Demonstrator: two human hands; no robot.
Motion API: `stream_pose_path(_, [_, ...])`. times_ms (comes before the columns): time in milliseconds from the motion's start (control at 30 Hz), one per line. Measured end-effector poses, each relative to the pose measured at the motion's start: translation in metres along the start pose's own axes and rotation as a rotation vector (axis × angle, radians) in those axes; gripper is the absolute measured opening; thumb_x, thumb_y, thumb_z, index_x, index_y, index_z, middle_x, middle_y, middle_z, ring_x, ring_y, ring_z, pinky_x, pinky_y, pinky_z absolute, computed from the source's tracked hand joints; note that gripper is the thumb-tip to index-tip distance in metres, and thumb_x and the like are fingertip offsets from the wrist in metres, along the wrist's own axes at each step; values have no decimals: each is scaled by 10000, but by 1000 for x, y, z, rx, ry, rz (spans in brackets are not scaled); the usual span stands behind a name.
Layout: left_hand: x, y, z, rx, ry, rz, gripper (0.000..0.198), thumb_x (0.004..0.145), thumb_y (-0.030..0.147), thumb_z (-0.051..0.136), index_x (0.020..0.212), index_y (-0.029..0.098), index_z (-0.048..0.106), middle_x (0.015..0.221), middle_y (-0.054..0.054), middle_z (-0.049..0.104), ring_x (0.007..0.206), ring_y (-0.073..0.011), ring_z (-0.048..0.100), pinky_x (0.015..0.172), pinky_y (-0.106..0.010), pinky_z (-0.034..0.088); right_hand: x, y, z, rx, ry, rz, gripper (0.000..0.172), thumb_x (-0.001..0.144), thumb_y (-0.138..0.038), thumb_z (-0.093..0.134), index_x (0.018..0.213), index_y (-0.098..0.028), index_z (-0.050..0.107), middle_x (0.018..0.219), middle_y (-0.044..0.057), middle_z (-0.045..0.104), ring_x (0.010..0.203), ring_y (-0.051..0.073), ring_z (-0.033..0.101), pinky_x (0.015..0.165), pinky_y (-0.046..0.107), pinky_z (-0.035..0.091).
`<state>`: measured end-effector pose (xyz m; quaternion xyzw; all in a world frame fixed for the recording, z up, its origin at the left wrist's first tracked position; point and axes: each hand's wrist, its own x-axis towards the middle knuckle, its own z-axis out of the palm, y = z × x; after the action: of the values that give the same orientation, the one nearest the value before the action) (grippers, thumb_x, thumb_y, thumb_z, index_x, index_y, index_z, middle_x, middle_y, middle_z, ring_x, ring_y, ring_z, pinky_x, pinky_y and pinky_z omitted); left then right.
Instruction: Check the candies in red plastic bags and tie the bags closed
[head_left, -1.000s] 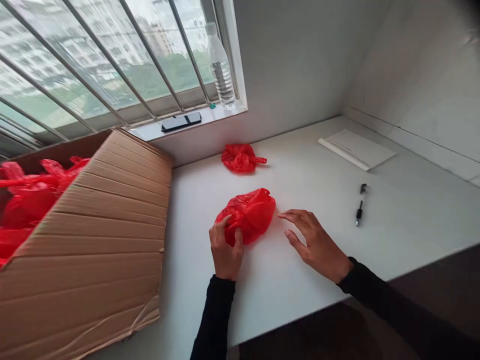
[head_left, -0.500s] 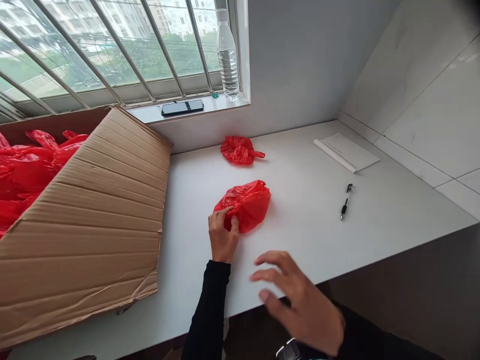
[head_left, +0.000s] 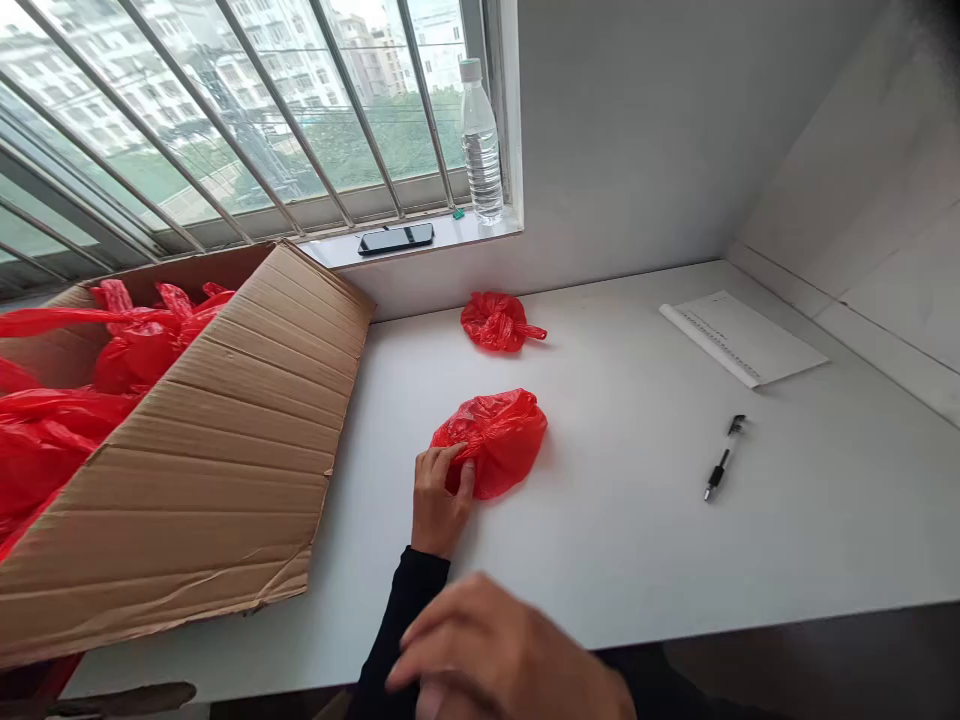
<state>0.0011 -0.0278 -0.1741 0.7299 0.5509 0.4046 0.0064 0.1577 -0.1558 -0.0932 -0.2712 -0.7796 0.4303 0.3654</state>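
Observation:
A red plastic bag, bunched up and rounded, rests on the white table in front of me. My left hand grips its near left edge, thumb and fingers closed on the crinkled plastic. Low in the picture and closest to the camera, my right hand is blurred, its fingers bent and loosely apart, with nothing visible in them. Part of my left sleeve is covered by it. Farther back lies a second red plastic bag, knotted, with a tail pointing right; neither hand touches it.
At the left a cardboard box holds several red plastic bags. A pen and a paper pad lie on the white table. The windowsill carries a phone and a water bottle.
My right hand has moved left and closer to my body, its fingers now more bent. My left hand stays on the near bag. The camera view has shifted, showing more of the box's inside.

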Motion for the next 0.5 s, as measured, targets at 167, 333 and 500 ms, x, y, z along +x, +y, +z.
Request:
stream_pose_path(167, [1,-1,2,34,-2,12,231,983,324,617,1147,166,660,1114,-72,673,1040,-229,649,928,-461,541,-2,67,-45,-137,244,146,249,1019,-166,442,1174,-234,625,1127,59,686,1085,226,617,967,424,517])
stream_pose_path(333, [2,2,-2,39,27,13,191,993,304,603,1105,163,669,1066,-61,678,985,-210,657,889,-431,557,-15,110,-52,-169,291,199,199,1032,-205,428,1072,-231,621,960,49,638,917,224,597,805,399,523])
stream_pose_path(500, [-1,3,-2,12,39,-14,160,997,269,593,1087,162,669,1027,-49,669,958,-200,650,869,-416,557,-19,123,-43,-83,332,300,196,1063,-297,415,1056,-259,607,946,31,626,878,200,593,753,351,510])
